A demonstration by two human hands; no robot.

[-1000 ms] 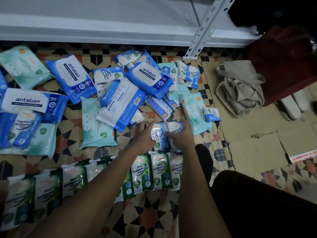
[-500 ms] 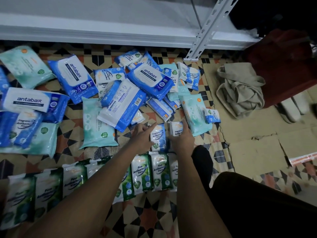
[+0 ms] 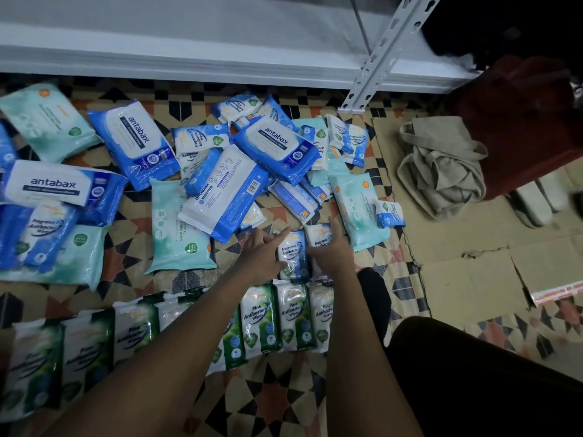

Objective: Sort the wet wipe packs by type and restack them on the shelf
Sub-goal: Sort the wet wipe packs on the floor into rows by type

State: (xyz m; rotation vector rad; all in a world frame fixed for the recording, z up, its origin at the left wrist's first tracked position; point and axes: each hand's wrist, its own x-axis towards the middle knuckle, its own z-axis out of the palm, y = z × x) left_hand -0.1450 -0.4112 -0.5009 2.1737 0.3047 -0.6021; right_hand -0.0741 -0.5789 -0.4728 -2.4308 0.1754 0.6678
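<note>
reaching forward in the head view, the left hand (image 3: 262, 257) lies with fingers spread and straight at the left edge of a small blue-and-white fragrance-free wipe pack (image 3: 292, 253) on the patterned tile floor (image 3: 277, 395). the right hand (image 3: 331, 250), fingers loosely extended, rests on a second small blue-and-white pack (image 3: 318, 236) just beside the first. a row of green-and-white pine wipe packs (image 3: 290, 316) lies nearer the person; large blue antabax packs (image 3: 277, 146) and pale teal packs (image 3: 176, 228) are scattered below the white metal shelf (image 3: 189, 42).
</note>
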